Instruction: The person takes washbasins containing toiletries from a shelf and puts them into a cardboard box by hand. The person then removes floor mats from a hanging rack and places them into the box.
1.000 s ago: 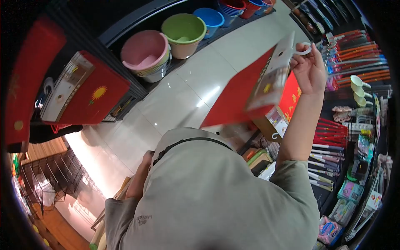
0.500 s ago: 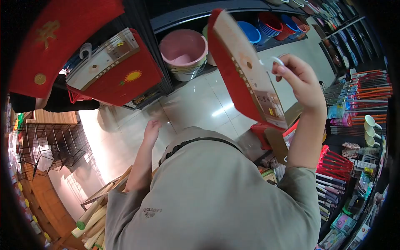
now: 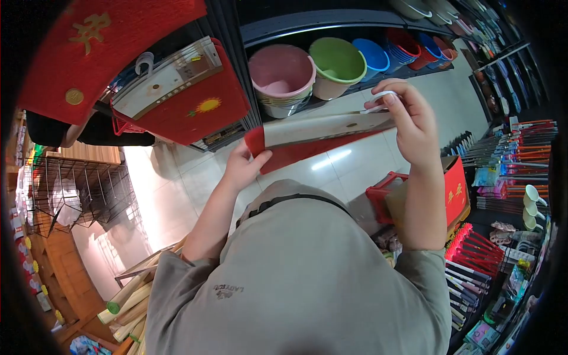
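A red mat (image 3: 307, 150) with a white cardboard header (image 3: 319, 129) spans the space between my two hands. My left hand (image 3: 245, 165) pinches the mat's left end, thumb in front. My right hand (image 3: 408, 121) grips the white plastic hook (image 3: 381, 100) at the header's right end. To the left hang similar red mats, one with a yellow sun (image 3: 208, 105) under a white header, and another with gold characters (image 3: 92, 32).
Buckets in pink (image 3: 281, 71), green (image 3: 337, 62) and blue (image 3: 373, 58) line a low shelf ahead. A red basket (image 3: 381, 195) and box stand right of me. Brushes (image 3: 473, 254) hang at the right; rolled mats (image 3: 130, 307) lie lower left. Someone's arm (image 3: 72, 135) shows at the left.
My left hand has risen and taken hold of the mat's left end. The mat has swung down from upright to nearly level, with my right hand still on its hook.
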`<state>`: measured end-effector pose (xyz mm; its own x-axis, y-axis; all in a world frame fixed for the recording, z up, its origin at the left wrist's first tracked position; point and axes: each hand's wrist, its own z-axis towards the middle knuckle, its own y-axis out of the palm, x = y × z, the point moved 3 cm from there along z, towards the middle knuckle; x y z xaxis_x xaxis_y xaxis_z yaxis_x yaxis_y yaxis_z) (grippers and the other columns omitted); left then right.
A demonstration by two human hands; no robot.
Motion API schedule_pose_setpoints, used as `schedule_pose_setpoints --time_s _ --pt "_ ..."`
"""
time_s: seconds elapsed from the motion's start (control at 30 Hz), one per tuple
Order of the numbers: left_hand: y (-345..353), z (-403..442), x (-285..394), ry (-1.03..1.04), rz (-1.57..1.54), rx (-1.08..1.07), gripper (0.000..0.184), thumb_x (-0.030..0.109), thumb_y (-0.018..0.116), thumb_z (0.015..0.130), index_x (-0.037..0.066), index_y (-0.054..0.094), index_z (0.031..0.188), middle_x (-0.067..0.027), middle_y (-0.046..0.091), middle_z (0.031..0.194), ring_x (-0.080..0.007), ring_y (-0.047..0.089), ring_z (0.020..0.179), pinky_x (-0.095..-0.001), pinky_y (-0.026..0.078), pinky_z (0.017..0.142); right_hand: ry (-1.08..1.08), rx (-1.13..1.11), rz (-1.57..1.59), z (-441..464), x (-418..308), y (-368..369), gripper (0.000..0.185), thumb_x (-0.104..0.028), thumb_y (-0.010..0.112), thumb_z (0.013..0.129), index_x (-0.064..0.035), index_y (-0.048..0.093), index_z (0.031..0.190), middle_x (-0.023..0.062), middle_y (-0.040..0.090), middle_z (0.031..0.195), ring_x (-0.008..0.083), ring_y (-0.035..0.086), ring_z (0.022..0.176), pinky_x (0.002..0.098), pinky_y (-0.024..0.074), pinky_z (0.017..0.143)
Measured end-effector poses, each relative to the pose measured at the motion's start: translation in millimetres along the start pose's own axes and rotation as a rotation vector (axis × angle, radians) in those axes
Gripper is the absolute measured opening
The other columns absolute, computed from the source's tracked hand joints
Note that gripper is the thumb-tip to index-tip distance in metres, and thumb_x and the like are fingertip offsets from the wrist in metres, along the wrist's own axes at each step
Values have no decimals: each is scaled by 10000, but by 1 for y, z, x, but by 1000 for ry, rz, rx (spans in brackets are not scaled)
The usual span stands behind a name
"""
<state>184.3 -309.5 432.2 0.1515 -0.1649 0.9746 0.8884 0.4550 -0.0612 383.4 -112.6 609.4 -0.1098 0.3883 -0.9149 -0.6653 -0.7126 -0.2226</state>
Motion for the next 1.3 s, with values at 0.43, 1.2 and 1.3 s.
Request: schedule_pose_setpoints --time_s 0.43,1.2,1.3 --pt "-32 -26 -22 -208 -393 269 246 114 542 901 -9 528 1113 -55 586 1079 -114 538 969 -270 427 862 16 -23 -163 20 26 49 161 -64 495 892 18 542 1023 96 571 1023 154 566 917 266 435 825" --pt "-249 -63 -8 -2 -181 926 305 169 455 948 -9 454 1196 -95 536 1179 -164 515 1067 -307 402 929 669 125 -563 -147 302 16 378 -231 540 889 17 483 1168 185 511 1162 269 571 950 352 455 816" --pt "-266 -62 -37 -27 -248 942 323 182 451 951 -12 442 1209 -100 525 1196 -165 509 1079 -305 397 932 729 81 -687 -196 348 -1 391 -263 543 876 30 515 1134 217 541 1128 334 553 997 379 430 882"
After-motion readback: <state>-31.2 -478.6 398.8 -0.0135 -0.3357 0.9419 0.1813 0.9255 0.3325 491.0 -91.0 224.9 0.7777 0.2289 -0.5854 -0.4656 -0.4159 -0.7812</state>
